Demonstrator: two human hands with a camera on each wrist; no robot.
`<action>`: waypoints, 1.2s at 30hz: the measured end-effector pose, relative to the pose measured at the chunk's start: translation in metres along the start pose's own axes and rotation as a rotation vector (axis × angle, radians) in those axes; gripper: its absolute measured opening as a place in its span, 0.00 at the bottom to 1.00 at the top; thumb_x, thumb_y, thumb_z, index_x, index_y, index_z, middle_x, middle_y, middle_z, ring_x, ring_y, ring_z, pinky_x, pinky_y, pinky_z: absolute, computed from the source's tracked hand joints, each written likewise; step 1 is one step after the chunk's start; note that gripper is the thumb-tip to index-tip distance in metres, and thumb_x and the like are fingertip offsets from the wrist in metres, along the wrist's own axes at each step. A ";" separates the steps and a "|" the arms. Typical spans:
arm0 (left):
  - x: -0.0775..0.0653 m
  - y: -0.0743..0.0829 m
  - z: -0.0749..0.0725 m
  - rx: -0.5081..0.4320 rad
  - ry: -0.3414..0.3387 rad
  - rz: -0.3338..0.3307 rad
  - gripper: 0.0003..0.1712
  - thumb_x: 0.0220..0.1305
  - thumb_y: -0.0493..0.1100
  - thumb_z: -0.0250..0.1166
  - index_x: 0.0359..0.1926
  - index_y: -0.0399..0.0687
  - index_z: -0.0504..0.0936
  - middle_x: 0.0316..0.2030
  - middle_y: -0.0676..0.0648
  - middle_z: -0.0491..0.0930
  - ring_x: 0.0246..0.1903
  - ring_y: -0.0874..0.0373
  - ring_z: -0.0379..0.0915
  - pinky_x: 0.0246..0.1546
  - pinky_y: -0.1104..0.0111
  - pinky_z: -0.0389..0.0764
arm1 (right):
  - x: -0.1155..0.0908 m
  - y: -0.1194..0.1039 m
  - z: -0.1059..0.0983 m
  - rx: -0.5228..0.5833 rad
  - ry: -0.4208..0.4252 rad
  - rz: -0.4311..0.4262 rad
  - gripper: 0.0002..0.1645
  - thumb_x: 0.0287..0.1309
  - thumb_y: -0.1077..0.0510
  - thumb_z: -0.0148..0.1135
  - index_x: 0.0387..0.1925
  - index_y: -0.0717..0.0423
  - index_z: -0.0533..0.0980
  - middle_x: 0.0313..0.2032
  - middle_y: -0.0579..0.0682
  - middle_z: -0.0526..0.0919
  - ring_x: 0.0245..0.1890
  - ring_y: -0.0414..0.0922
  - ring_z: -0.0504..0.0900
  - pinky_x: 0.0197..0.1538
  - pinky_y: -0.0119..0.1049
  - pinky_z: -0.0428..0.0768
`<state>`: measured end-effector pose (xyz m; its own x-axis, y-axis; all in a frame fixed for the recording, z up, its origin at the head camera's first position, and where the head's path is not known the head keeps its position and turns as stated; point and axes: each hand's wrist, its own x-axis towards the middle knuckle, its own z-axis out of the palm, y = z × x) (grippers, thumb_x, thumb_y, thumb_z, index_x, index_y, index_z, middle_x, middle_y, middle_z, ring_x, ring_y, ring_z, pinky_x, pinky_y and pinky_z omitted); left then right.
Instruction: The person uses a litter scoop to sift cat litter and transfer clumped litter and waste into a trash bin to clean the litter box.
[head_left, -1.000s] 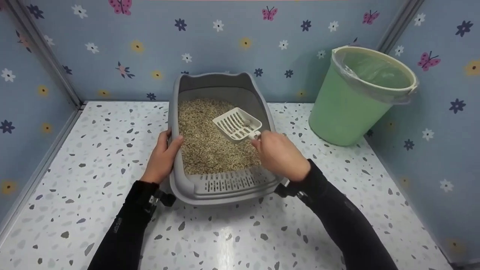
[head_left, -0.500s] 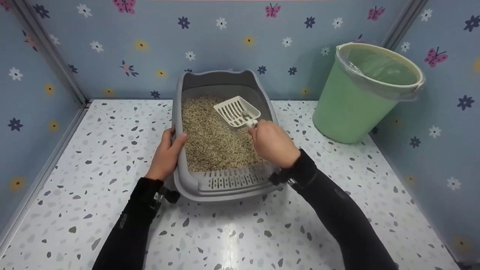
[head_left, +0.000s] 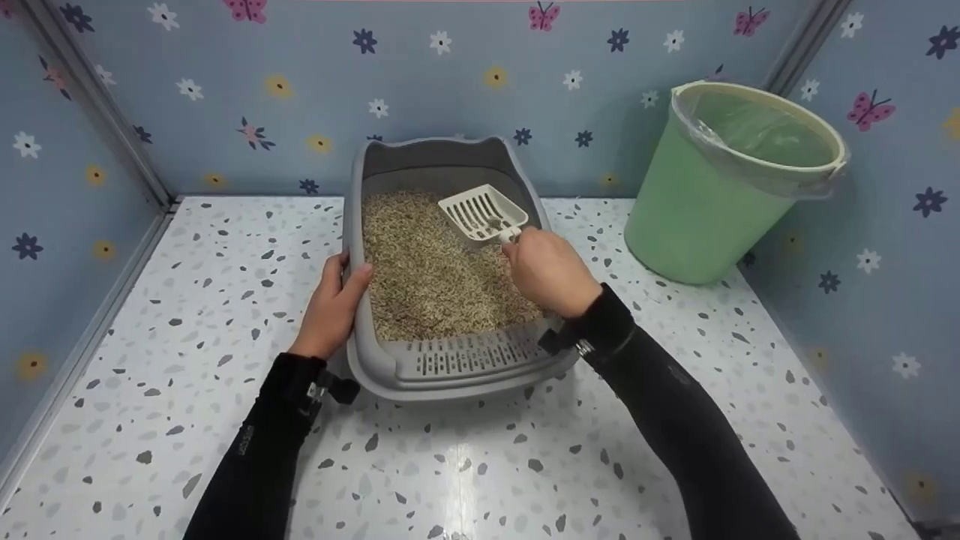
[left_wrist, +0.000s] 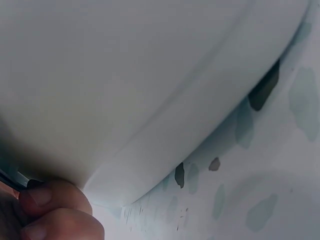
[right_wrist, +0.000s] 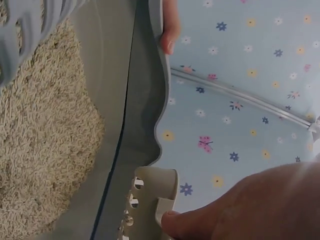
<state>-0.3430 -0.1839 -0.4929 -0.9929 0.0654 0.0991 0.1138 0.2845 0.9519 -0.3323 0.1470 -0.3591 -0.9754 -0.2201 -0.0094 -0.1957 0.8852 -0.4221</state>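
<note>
A grey litter box (head_left: 465,386) with tan pellet litter (head_left: 435,296) stands on the floor. My left hand (head_left: 328,311) grips its left wall, thumb over the rim; in the left wrist view curled fingers (left_wrist: 62,215) meet the box's underside. My right hand (head_left: 553,274) holds a cream slotted litter scoop (head_left: 484,210) by its handle, mostly hidden in the fist. The scoop is over the back right of the box, apparently above the litter. A small greyish clump (head_left: 495,223) lies in it near the handle. In the right wrist view my thumb presses the scoop (right_wrist: 155,195).
A green bin (head_left: 694,202) lined with a clear bag stands at the back right, apart from the box. Blue flowered wall panels (head_left: 450,97) close off the back and both sides. The speckled white floor (head_left: 442,465) runs in front.
The scoop in my right hand has moved back, away from me, and slightly right, with the clump still in it. My left hand keeps its grip on the box.
</note>
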 end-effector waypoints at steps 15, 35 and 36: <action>0.005 0.001 -0.001 -0.022 -0.006 -0.006 0.48 0.86 0.69 0.53 0.90 0.49 0.51 0.85 0.35 0.58 0.81 0.39 0.58 0.82 0.47 0.58 | -0.016 0.002 -0.004 -0.019 -0.013 0.001 0.22 0.91 0.46 0.49 0.45 0.59 0.76 0.36 0.53 0.77 0.35 0.52 0.77 0.40 0.48 0.82; 0.000 0.000 -0.002 -0.017 -0.009 -0.001 0.50 0.87 0.69 0.52 0.91 0.48 0.48 0.87 0.36 0.53 0.85 0.40 0.51 0.84 0.47 0.54 | -0.020 0.027 -0.076 -0.085 0.113 -0.077 0.23 0.90 0.50 0.50 0.34 0.57 0.76 0.28 0.51 0.73 0.26 0.51 0.74 0.31 0.47 0.74; 0.001 0.000 -0.002 -0.016 -0.006 -0.001 0.49 0.87 0.69 0.52 0.91 0.48 0.48 0.87 0.36 0.53 0.85 0.40 0.51 0.84 0.47 0.54 | -0.020 0.029 -0.082 -0.093 0.119 -0.075 0.23 0.90 0.50 0.50 0.35 0.57 0.76 0.28 0.51 0.73 0.26 0.51 0.74 0.31 0.47 0.74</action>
<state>-0.3436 -0.1860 -0.4919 -0.9929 0.0707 0.0960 0.1117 0.2692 0.9566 -0.3271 0.2110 -0.2967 -0.9617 -0.2418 0.1292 -0.2717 0.9034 -0.3317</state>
